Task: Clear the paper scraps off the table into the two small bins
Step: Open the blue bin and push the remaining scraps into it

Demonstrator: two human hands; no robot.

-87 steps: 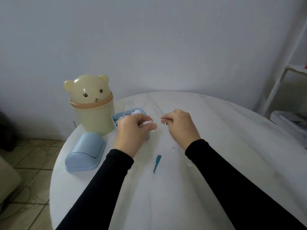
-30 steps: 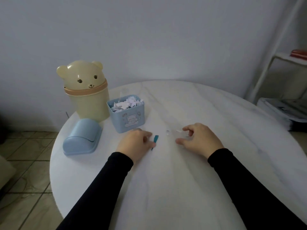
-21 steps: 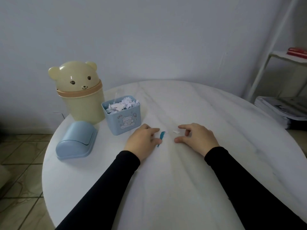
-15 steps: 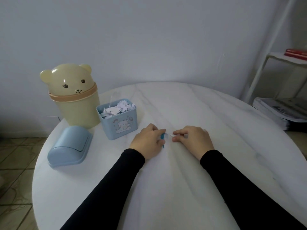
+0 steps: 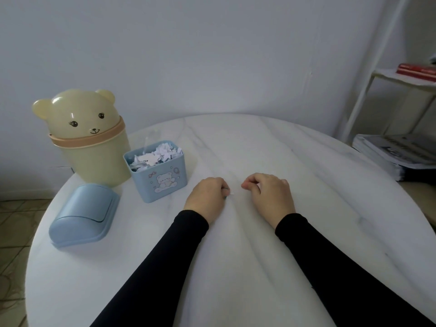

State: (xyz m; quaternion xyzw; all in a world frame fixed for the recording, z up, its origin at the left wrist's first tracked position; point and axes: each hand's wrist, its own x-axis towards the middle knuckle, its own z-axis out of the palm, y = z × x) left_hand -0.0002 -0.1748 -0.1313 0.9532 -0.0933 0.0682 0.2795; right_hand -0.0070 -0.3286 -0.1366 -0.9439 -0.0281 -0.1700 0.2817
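Nearest us, two black sleeves run up the round white marble-patterned counter (image 5: pixel 236 267) to our hands, which rest knuckles-up side by side near its middle. Our left hand (image 5: pixel 207 197) has its fingers curled under; a pale fleck shows at the fingertips (image 5: pixel 225 191), so we judge the grip is pinched on a small white paper scrap (image 5: pixel 231 192), though the scrap is too small for us to be sure. Our right hand (image 5: pixel 269 194) is curled the same way, thumb and forefinger meeting at the tip nearest the left hand; whether anything sits in that pinch we cannot tell. No other loose scraps are plain on the counter around the hands.

Beyond and to the left of the left hand stands the small square light-blue plastic bin with a bear print (image 5: pixel 159 174), open-topped and heaped with torn white paper. It lies up and leftward from both grips, and the left hand is clearly the nearer. A short carry that way should drop the scrap in.

Further left lies the rounded blue swing lid (image 5: pixel 82 215), flat on the counter. Behind both stands the tall cream bear-headed bin with a tan collar (image 5: pixel 87 138), lid on.
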